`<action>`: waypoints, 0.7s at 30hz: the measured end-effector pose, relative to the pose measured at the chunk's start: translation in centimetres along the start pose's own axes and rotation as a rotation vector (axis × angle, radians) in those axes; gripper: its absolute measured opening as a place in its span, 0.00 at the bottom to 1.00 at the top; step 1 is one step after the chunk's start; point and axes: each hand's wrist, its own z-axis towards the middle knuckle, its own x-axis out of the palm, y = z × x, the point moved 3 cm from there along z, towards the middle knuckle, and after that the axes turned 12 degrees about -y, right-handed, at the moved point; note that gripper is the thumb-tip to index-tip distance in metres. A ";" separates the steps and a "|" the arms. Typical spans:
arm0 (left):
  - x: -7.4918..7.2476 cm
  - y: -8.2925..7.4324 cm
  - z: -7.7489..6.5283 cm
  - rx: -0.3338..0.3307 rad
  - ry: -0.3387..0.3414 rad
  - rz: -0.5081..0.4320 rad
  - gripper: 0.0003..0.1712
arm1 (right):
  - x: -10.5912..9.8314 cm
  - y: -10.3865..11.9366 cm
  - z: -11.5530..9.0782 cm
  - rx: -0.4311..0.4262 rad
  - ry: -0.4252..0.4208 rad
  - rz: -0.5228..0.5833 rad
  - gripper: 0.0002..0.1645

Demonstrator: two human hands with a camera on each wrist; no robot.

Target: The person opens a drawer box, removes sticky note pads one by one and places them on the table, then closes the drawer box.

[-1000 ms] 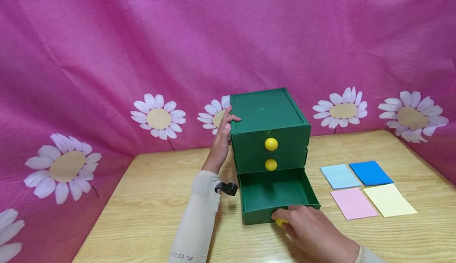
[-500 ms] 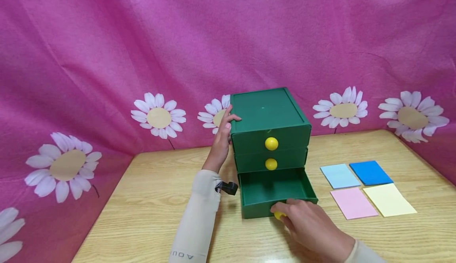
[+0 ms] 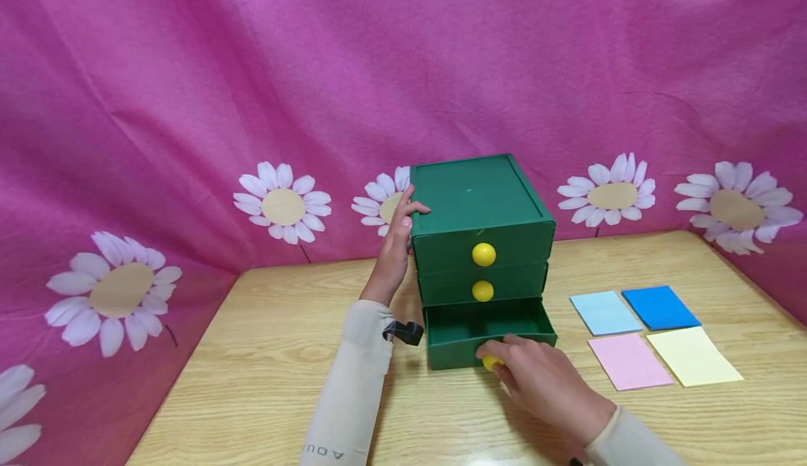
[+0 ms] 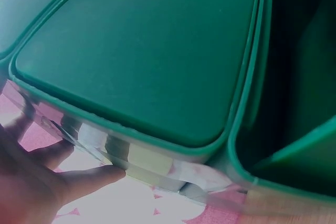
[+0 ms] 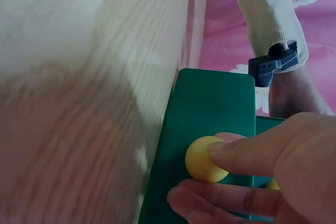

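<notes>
A green drawer cabinet (image 3: 479,193) with three stacked drawers stands on the table, each front bearing a round yellow knob. The bottom drawer (image 3: 454,354) is pulled partway out, and the part of its inside that shows holds nothing. My right hand (image 3: 542,382) pinches that drawer's yellow knob (image 5: 202,160) between thumb and fingers, as the right wrist view shows. My left hand (image 3: 392,249) rests with extended fingers against the cabinet's left side, one fingertip over the top edge. In the left wrist view its fingers (image 4: 94,179) lie along the shiny side wall.
Right of the cabinet lie four flat paper pads: light blue (image 3: 605,313), dark blue (image 3: 660,307), pink (image 3: 630,361) and yellow (image 3: 695,356). A pink cloth (image 3: 403,66) with daisies hangs behind the wooden table (image 3: 284,354).
The bottom drawer has slid inward toward the cabinet, with my right hand moving along on its knob. My left hand stays against the cabinet's side.
</notes>
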 end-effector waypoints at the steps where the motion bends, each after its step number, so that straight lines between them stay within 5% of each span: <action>1: 0.0 0.0 0.0 0.003 0.000 -0.003 0.25 | 0.0 0.0 0.1 -0.002 -0.002 0.008 0.16; 21: 0.0 -3.4 -0.5 -0.006 0.012 -0.005 0.21 | 0.9 -1.1 1.9 0.061 -0.019 0.041 0.16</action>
